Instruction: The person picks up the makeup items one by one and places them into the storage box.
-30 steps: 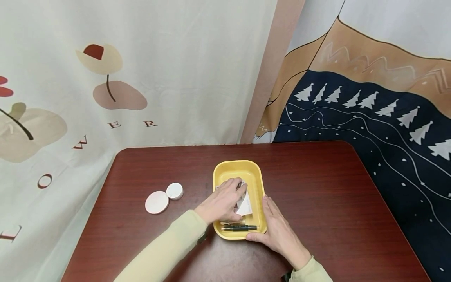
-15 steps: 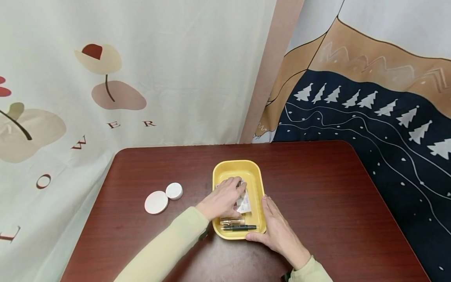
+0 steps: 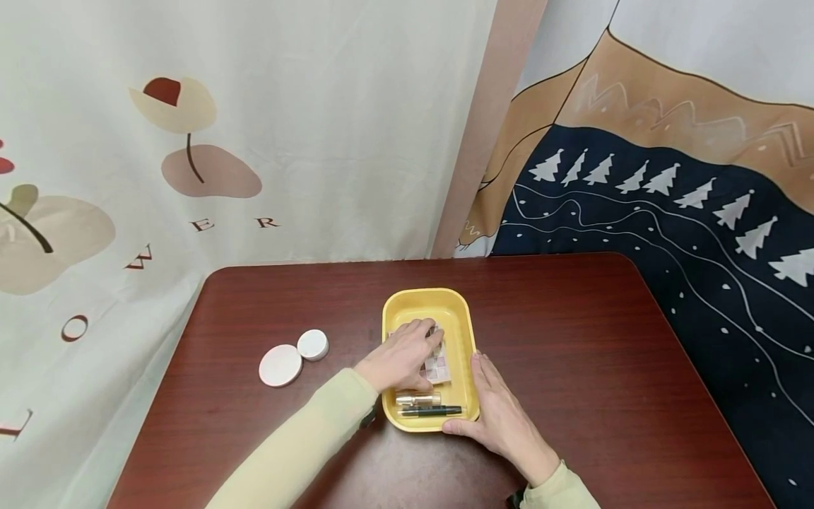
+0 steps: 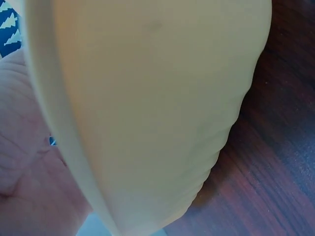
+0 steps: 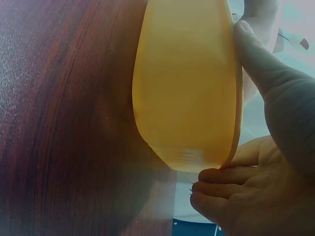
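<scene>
A yellow tray (image 3: 425,300) lies lengthwise on the table. My left hand (image 3: 397,357) reaches into it from the left, holding a flat eyeshadow palette with small square pans (image 3: 436,370) between thumb and fingers; the hand hides much of it. Nearer me in the tray lie a gold-and-clear tube (image 3: 417,399) and a dark pen-shaped stick (image 3: 432,411). My right hand (image 3: 502,410) holds the tray's near right corner, thumb at the near rim and fingers along the right side. The left wrist view shows mostly the tray's outer wall (image 4: 147,108); the right wrist view shows the thumb at the rim.
Left of the tray, a larger pale round disc (image 3: 280,365) and a smaller white round container (image 3: 313,345) sit side by side on the dark red table (image 3: 572,339). A printed curtain (image 3: 331,141) hangs behind the table's far edge.
The palette has tilted slightly under my left hand, so its glare has faded and its squares show. More of the gold-and-clear tube is visible. My right hand stays at the tray corner.
</scene>
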A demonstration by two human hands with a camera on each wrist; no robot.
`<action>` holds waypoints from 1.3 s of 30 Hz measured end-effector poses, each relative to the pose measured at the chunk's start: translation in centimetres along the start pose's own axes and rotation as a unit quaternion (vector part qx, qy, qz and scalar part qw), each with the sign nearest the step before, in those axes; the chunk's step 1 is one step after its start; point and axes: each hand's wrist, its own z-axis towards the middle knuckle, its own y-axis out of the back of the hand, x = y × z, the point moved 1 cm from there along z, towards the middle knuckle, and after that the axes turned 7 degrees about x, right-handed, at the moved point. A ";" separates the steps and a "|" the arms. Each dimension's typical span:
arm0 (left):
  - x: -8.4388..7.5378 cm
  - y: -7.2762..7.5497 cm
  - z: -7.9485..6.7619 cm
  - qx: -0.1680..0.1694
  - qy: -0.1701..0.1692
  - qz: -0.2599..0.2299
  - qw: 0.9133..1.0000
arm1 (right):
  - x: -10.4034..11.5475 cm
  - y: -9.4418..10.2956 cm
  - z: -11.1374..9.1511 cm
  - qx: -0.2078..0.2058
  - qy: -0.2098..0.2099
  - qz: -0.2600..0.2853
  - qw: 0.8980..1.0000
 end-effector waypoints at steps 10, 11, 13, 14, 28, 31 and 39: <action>0.3 -0.3 0.4 0.008 -0.005 -0.007 1.000 | -0.1 0.0 0.0 0.002 -0.003 0.000 1.000; 0.3 -0.3 0.4 0.010 -0.005 -0.008 1.000 | -0.1 0.0 0.0 0.003 -0.003 0.000 1.000; 0.4 -0.4 0.5 0.013 -0.003 -0.010 1.000 | -0.1 0.0 0.0 0.004 -0.003 0.002 1.000; 0.4 -0.4 0.5 0.014 -0.003 -0.010 1.000 | -0.1 0.0 0.0 0.004 -0.003 0.003 1.000; 0.7 -0.9 0.9 0.028 -0.001 -0.018 0.999 | -0.1 -0.1 0.0 -0.002 -0.001 0.007 1.000; 0.7 -1.0 0.8 0.030 0.002 -0.019 0.999 | 0.0 -0.1 0.0 0.000 -0.004 0.010 1.000; 0.6 -1.1 0.8 0.035 0.003 -0.012 0.999 | 0.1 -0.1 0.0 0.002 -0.007 0.009 1.000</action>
